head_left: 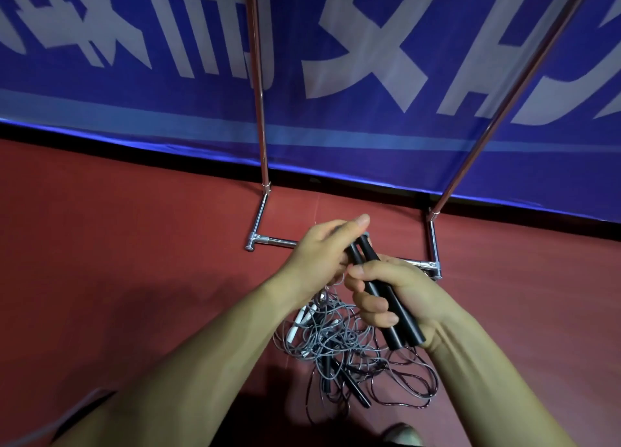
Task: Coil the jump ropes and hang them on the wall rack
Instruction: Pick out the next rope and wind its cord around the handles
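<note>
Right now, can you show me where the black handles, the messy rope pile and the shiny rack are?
black handles (383,295): head view, on the middle of the pair held in both hands.
tangled rope pile (336,342): head view, on the grey cords on the floor.
metal rack (263,144): head view, on its left upright pole.

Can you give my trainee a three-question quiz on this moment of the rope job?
1. True or false: the right hand grips two black handles side by side.
2. Where is the rope pile? A) on the rack B) on the red floor C) on a table
3. Fill in: the left hand pinches the handles' ____ end.

Key: 1 true. 2 B. 3 far (upper).
</note>
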Demonstrator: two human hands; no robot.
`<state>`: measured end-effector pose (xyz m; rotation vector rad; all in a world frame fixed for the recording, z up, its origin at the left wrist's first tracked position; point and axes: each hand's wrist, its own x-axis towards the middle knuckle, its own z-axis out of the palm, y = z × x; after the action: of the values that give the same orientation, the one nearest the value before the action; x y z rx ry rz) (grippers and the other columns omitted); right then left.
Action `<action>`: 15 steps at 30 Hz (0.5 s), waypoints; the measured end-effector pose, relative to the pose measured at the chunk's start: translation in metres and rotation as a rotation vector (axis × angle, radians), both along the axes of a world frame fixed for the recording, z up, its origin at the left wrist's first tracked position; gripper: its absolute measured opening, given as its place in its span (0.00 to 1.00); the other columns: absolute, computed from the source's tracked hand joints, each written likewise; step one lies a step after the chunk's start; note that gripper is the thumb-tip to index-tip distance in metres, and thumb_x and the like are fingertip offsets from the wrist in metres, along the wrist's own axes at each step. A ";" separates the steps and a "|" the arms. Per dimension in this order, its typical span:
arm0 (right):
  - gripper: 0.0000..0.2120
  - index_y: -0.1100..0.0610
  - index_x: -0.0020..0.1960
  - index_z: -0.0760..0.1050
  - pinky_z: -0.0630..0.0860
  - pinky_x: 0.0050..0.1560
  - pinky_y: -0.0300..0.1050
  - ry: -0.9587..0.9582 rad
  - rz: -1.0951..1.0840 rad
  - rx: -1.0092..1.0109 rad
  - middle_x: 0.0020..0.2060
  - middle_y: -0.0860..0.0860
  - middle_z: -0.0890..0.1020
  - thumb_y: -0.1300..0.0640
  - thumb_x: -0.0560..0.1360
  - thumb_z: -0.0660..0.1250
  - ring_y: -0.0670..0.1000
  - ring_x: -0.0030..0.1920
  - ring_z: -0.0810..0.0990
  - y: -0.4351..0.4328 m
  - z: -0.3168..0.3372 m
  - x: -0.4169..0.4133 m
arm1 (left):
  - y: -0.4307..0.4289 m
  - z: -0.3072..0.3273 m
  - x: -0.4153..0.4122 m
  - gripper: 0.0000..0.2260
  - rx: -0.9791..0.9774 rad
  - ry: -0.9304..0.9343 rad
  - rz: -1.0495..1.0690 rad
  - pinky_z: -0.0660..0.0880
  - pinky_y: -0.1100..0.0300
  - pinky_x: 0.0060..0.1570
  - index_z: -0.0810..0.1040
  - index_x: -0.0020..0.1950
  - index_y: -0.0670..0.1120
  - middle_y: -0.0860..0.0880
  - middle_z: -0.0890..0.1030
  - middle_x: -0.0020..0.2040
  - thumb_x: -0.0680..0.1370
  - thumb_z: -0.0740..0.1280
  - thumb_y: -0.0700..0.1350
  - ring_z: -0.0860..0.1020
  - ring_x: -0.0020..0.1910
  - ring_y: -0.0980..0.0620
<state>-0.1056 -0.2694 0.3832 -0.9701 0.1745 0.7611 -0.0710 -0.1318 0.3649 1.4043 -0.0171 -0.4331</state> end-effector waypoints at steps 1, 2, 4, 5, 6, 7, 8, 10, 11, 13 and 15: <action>0.02 0.62 0.43 0.76 0.57 0.17 0.34 -0.010 -0.005 -0.003 0.30 0.53 0.73 0.66 0.71 0.68 0.44 0.20 0.66 -0.001 -0.003 0.001 | 0.000 0.001 -0.001 0.17 0.013 0.029 -0.025 0.63 0.55 0.31 0.76 0.42 0.43 0.52 0.71 0.25 0.80 0.67 0.57 0.68 0.22 0.53; 0.02 0.61 0.43 0.77 0.57 0.17 0.34 -0.025 -0.012 -0.014 0.31 0.55 0.73 0.65 0.70 0.68 0.45 0.20 0.66 -0.001 -0.005 0.002 | 0.000 0.002 -0.002 0.16 0.030 0.048 -0.038 0.62 0.56 0.31 0.76 0.41 0.45 0.54 0.71 0.23 0.81 0.66 0.55 0.69 0.21 0.54; 0.04 0.60 0.44 0.76 0.59 0.18 0.34 -0.067 -0.038 -0.035 0.34 0.56 0.73 0.64 0.70 0.69 0.46 0.21 0.67 -0.001 -0.008 0.003 | -0.002 0.002 -0.003 0.15 0.049 0.045 -0.021 0.62 0.60 0.28 0.76 0.40 0.48 0.53 0.72 0.23 0.81 0.66 0.55 0.70 0.22 0.55; 0.06 0.60 0.46 0.75 0.61 0.18 0.34 -0.093 -0.060 -0.037 0.35 0.57 0.74 0.64 0.70 0.69 0.47 0.22 0.67 -0.001 -0.008 0.004 | -0.004 0.001 -0.002 0.14 0.053 0.028 0.007 0.63 0.62 0.26 0.76 0.39 0.48 0.53 0.72 0.24 0.81 0.66 0.55 0.70 0.22 0.55; 0.10 0.60 0.51 0.75 0.62 0.18 0.35 -0.116 -0.081 -0.033 0.36 0.58 0.74 0.64 0.70 0.69 0.48 0.23 0.68 0.000 -0.008 0.005 | -0.006 0.000 -0.001 0.14 0.050 0.009 0.050 0.64 0.64 0.24 0.76 0.40 0.47 0.52 0.73 0.26 0.81 0.66 0.54 0.69 0.22 0.55; 0.16 0.58 0.58 0.75 0.65 0.20 0.37 -0.137 -0.088 -0.017 0.37 0.60 0.75 0.65 0.71 0.68 0.49 0.24 0.70 -0.001 -0.008 0.005 | -0.007 0.000 0.000 0.13 0.041 -0.006 0.095 0.65 0.64 0.23 0.76 0.40 0.47 0.52 0.73 0.27 0.81 0.67 0.53 0.69 0.22 0.55; 0.24 0.53 0.66 0.73 0.68 0.22 0.39 -0.162 -0.068 0.001 0.39 0.61 0.76 0.65 0.71 0.67 0.51 0.27 0.72 -0.003 -0.007 0.005 | -0.007 0.000 0.001 0.12 0.027 -0.017 0.138 0.64 0.65 0.22 0.77 0.41 0.47 0.52 0.73 0.28 0.81 0.67 0.52 0.68 0.22 0.54; 0.33 0.41 0.74 0.66 0.75 0.29 0.44 -0.223 0.030 -0.016 0.42 0.63 0.78 0.63 0.73 0.67 0.57 0.32 0.77 -0.007 -0.004 0.004 | -0.004 -0.001 0.005 0.11 0.016 -0.035 0.204 0.62 0.65 0.21 0.77 0.40 0.49 0.53 0.73 0.27 0.81 0.67 0.51 0.67 0.21 0.53; 0.35 0.36 0.75 0.63 0.77 0.32 0.46 -0.245 0.083 -0.057 0.44 0.63 0.79 0.60 0.74 0.67 0.58 0.33 0.78 -0.008 -0.002 0.002 | -0.003 -0.001 0.007 0.12 0.033 -0.045 0.220 0.62 0.64 0.21 0.77 0.39 0.49 0.54 0.73 0.26 0.81 0.66 0.51 0.68 0.21 0.54; 0.35 0.30 0.75 0.60 0.75 0.31 0.46 -0.279 0.139 -0.142 0.42 0.61 0.77 0.58 0.77 0.68 0.56 0.31 0.77 -0.007 0.001 0.000 | 0.001 -0.004 0.012 0.12 0.074 -0.043 0.228 0.63 0.62 0.24 0.79 0.37 0.51 0.56 0.73 0.26 0.79 0.68 0.53 0.69 0.23 0.57; 0.35 0.27 0.74 0.58 0.68 0.27 0.42 -0.345 0.125 -0.236 0.38 0.58 0.72 0.59 0.80 0.66 0.51 0.28 0.70 -0.003 -0.001 -0.001 | 0.004 -0.004 0.014 0.12 0.066 -0.003 0.207 0.63 0.63 0.25 0.80 0.35 0.53 0.53 0.72 0.27 0.77 0.68 0.56 0.68 0.25 0.55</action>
<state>-0.1067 -0.2726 0.3825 -1.3312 -0.1006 0.6840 -0.0571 -0.1282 0.3611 1.4545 0.1397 -0.2612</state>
